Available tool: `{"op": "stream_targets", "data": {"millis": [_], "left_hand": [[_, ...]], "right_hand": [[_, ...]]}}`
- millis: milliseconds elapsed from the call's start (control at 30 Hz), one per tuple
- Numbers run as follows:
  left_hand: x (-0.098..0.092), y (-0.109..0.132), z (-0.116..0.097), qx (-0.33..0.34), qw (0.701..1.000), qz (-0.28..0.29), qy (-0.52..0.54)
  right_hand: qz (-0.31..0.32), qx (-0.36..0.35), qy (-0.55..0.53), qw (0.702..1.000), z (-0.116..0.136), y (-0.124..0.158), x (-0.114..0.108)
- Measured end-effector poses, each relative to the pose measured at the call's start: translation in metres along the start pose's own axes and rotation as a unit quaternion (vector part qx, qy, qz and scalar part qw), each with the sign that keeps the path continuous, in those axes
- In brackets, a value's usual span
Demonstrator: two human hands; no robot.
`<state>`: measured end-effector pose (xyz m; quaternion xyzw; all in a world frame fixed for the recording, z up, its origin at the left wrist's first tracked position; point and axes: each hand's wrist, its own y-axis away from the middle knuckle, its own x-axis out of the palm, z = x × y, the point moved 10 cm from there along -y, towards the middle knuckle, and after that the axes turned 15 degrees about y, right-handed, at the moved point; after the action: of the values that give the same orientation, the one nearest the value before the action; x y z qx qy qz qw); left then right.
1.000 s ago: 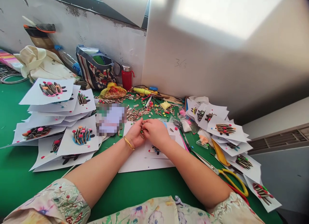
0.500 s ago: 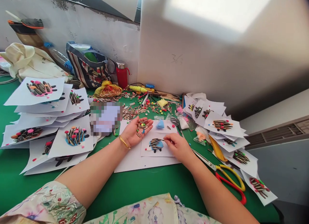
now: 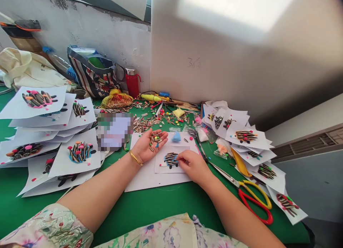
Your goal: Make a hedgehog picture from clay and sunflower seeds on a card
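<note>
My left hand (image 3: pixel 144 146) is palm up and cupped, holding sunflower seeds (image 3: pixel 154 137) mixed with small coloured balls. Just right of it lies a white card (image 3: pixel 160 170) bearing a hedgehog picture (image 3: pixel 170 159) made of blue clay and striped seeds, with small dark feet and a pink ball at its left. At the picture's right edge, my right hand (image 3: pixel 193 165) pinches a sunflower seed against the clay; the fingers mostly hide that seed. Under the card is a larger white sheet (image 3: pixel 142 182). Behind it sits a lump of blue clay (image 3: pixel 176 136).
Stacks of finished hedgehog cards stand left (image 3: pixel 57 166) and right (image 3: pixel 264 144). Scissors (image 3: pixel 245 191) lie beside my right forearm. Loose seeds (image 3: pixel 142 124), a yellow clay lump (image 3: pixel 178 113), a red flask (image 3: pixel 132 83) and a striped bag (image 3: pixel 92 75) are at the back.
My right hand has moved slightly left and onto the hedgehog's right side, bringing the seed in its fingertips to the clay. My left hand stays cupped around its seeds. The view has shifted slightly.
</note>
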<state>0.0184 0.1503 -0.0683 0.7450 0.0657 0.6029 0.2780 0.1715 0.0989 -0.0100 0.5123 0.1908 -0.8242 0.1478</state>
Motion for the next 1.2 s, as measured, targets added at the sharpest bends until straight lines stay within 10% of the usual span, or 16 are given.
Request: {"op": "stream_targets", "data": {"millis": [1200], "left_hand": [[0.001,0.002,0.001,-0.003,1.0,-0.001,-0.003]], "right_hand": [[-0.01,-0.044,0.069,0.997,0.008,0.0,-0.001]]}}
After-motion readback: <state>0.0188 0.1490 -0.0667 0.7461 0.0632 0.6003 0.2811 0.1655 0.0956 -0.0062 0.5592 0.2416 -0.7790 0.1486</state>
